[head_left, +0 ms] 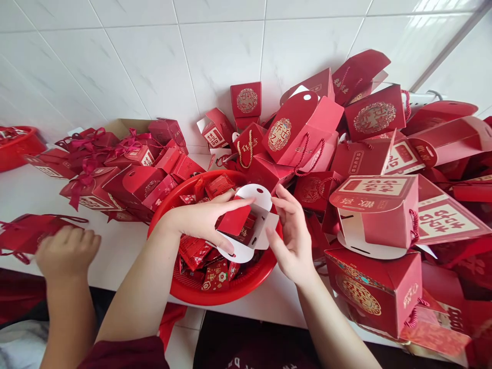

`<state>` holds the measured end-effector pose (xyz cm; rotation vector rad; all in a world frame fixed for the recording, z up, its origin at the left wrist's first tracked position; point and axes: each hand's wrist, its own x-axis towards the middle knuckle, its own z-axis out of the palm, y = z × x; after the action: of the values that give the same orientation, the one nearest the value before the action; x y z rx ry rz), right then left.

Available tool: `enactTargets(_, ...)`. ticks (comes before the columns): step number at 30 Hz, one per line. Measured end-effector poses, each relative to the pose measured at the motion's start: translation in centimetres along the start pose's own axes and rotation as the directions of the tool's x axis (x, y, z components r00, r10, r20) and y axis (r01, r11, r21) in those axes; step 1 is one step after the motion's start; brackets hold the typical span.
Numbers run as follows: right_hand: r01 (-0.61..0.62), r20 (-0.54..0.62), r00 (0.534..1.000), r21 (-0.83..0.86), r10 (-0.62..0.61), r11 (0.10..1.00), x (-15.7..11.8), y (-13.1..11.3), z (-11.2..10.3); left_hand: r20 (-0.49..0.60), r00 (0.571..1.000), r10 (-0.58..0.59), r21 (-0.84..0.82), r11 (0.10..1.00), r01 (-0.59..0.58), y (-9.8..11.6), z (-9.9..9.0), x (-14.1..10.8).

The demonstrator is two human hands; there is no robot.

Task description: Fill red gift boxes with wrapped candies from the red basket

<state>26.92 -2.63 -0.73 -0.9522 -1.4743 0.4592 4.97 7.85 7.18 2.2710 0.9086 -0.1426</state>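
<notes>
A small red gift box (235, 220) with a white inside is held with its top flaps open over a red plastic basket (230, 297). Dark red packets show inside it. My left hand (203, 220) grips the box from the left, thumb and fingers spread across its flaps. On the other side, my right hand (294, 236) has its thumb and fingertips at the box's white side flap, fingers curved. Beneath the box, the basket holds wrapped red sweets (215, 274), partly hidden by my hands and the box.
Many open red gift boxes (374, 215) are heaped at right and back. Ribboned closed boxes (92, 189) sit at left. Another person's hand (67, 251) is beside a red box (31, 236). A second red basket (19, 148) stands far left, near the tiled wall (134, 56).
</notes>
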Motion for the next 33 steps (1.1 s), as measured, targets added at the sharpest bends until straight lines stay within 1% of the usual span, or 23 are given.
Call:
enactTargets(1,0.011,-0.086,0.996,0.065,-0.005,0.998,-0.2,0.0,0.1,0.003,1.000,-0.006,0.002,1.000,0.006,-0.1,0.0,0.0)
enactTargets(3,0.017,-0.258,0.966,0.125,0.016,0.992,-0.7,0.2,0.3,0.017,1.000,-0.017,0.016,1.000,0.016,-0.2,-0.1,0.0)
enactTargets(4,0.000,-0.311,0.949,0.130,0.041,0.991,-1.0,0.3,0.4,0.026,0.999,-0.021,0.024,1.000,0.020,-0.2,-0.1,0.0)
enactTargets(5,-0.031,-0.325,0.943,0.132,0.073,0.991,-1.3,0.5,0.4,0.033,0.999,-0.026,0.030,0.999,0.025,-0.3,-0.1,0.0)
enactTargets(6,-0.071,-0.296,0.949,0.135,0.109,0.988,-1.5,0.7,0.4,0.035,0.999,-0.030,0.033,0.999,0.029,-0.3,-0.1,0.0)
enactTargets(8,-0.142,-0.146,0.976,0.117,0.159,0.983,-1.9,0.9,0.5,0.032,0.999,-0.028,0.036,0.999,0.027,-0.3,-0.1,0.0)
enactTargets(10,-0.155,-0.006,0.988,0.054,0.155,0.986,-2.2,1.0,0.5,0.028,0.999,-0.023,0.033,0.999,0.022,-0.2,-0.1,0.0)
enactTargets(12,-0.113,0.053,0.992,-0.003,0.113,0.994,-2.5,1.0,0.7,0.024,1.000,-0.011,0.024,1.000,0.010,-0.1,-0.1,0.0)
enactTargets(15,-0.018,0.088,0.996,-0.056,0.023,0.998,-3.0,1.2,1.0,0.010,1.000,0.020,-0.003,1.000,-0.020,0.1,-0.3,0.1)
enactTargets(18,0.083,0.164,0.984,-0.115,-0.064,0.990,-3.2,1.6,1.0,-0.010,0.998,0.064,-0.017,0.998,-0.064,0.0,-0.4,0.1)
enactTargets(20,0.124,0.202,0.975,-0.132,-0.095,0.984,-3.3,1.8,0.9,-0.022,0.995,0.093,-0.016,0.995,-0.094,-0.2,-0.6,0.2)
enactTargets(24,0.139,0.226,0.969,-0.155,-0.102,0.978,-3.1,2.0,0.8,-0.020,0.978,0.208,0.001,0.978,-0.208,-0.8,-0.9,0.4)
enactTargets(26,0.141,0.224,0.969,-0.160,-0.103,0.977,-3.1,1.9,0.8,-0.030,0.971,0.237,0.003,0.971,-0.237,-0.8,-0.9,0.4)
enactTargets(27,0.140,0.216,0.971,-0.157,-0.104,0.978,-3.2,1.9,0.8,-0.041,0.973,0.226,-0.001,0.974,-0.226,-0.7,-0.9,0.3)
enactTargets(29,0.116,0.176,0.981,-0.157,-0.088,0.981,-3.3,1.8,1.0,-0.065,0.984,0.168,-0.023,0.985,-0.169,-0.4,-0.9,0.3)
enactTargets(33,0.006,0.019,1.000,-0.215,-0.002,0.977,-3.9,1.6,1.6,-0.101,0.994,0.038,-0.044,0.998,-0.042,-0.6,-0.7,0.2)
